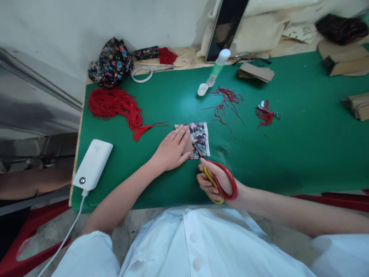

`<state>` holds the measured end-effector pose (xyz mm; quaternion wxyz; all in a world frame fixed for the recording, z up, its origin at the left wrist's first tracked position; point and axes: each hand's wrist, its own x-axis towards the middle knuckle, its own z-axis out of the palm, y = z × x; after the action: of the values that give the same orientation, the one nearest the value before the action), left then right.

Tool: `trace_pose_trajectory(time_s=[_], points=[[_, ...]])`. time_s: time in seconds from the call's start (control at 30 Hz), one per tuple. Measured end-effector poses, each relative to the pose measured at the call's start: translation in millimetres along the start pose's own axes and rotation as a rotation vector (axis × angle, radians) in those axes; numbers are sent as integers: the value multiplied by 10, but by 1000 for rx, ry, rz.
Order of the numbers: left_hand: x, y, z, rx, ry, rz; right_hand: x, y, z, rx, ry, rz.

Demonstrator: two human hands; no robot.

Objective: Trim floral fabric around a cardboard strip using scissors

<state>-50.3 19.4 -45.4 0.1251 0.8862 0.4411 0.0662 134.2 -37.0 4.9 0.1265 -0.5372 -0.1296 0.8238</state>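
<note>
My left hand (pixel 170 150) lies flat, fingers spread, over a piece of brown cardboard (pixel 188 145) and the left part of a floral cloth (pixel 201 134) on the green table. In my right hand (pixel 211 180) are scissors (pixel 233 186) with red and yellow handles. Their dark blades point up and left over the lower part of the cloth, close to the cardboard's right edge. Beyond the cloth, to the right, lie loose dark red threads (pixel 226 100).
Red tassels (pixel 111 103) and a white power bank (pixel 93 163) with a cable lie left. A glue stick (pixel 216 71), its cap (pixel 202 89), a tape ring (pixel 142 74) and cardboard pieces (pixel 256 72) are at the back. Another person's arm (pixel 37 181) shows at far left.
</note>
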Motion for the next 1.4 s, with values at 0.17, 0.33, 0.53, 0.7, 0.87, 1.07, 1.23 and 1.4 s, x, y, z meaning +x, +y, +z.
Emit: trace_pose_trajectory(time_s=[0.17, 0.33, 0.53, 0.7, 0.87, 1.07, 1.23, 1.4], points=[[-6, -5, 18, -14, 15, 7, 23, 0, -16, -23, 4, -4], [-6, 1, 12, 0, 19, 7, 15, 16, 8, -93, 51, -51], [-3, -4, 13, -10, 11, 10, 10, 21, 10, -126, 60, -62], [-6, -9, 21, -9, 27, 12, 13, 5, -29, -100, 34, -21], [-3, -4, 7, -12, 16, 9, -13, -3, -132, -216, 8, 5], [-2, -15, 17, -17, 8, 9, -151, -20, -344, -456, 32, -37], [-9, -19, 26, -6, 21, 18, -341, 22, -518, -704, 160, -306], [-13, -20, 12, 2, 33, 11, -426, 75, -609, -1153, 345, -597]])
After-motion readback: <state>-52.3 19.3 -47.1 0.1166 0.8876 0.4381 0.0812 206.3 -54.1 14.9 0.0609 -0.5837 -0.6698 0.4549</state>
